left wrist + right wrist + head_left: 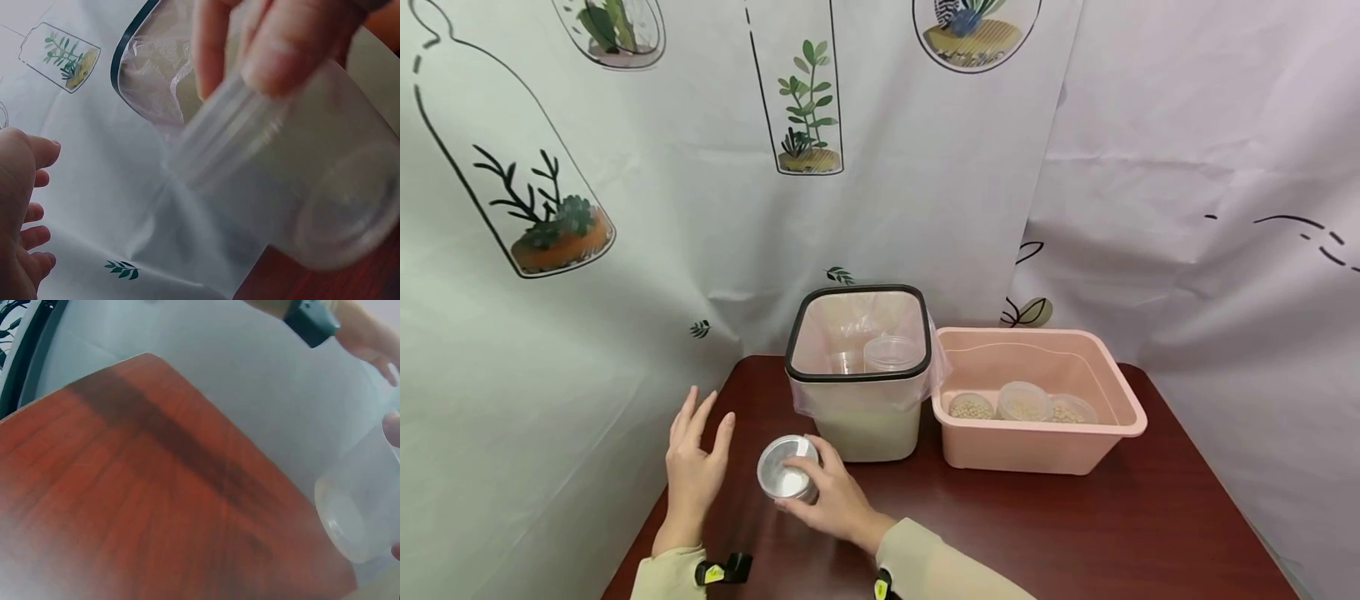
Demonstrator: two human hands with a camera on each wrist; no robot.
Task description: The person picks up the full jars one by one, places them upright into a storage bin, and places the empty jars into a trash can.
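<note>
My right hand grips a clear round plastic jar above the table, thumb and fingers around its upper end. In the left wrist view the jar is tilted, see-through and looks empty, with a ridged band near the fingers. To the left, my left hand is raised with fingers spread and holds nothing. Just behind the jar stands a pale bin with a dark rim and a pinkish plastic liner. Inside it lie clear plastic containers.
A pink tub stands right of the bin. It holds a round clear tub and two others, all with small beige pellets or beans. The dark red wooden table backs onto a pale printed cloth.
</note>
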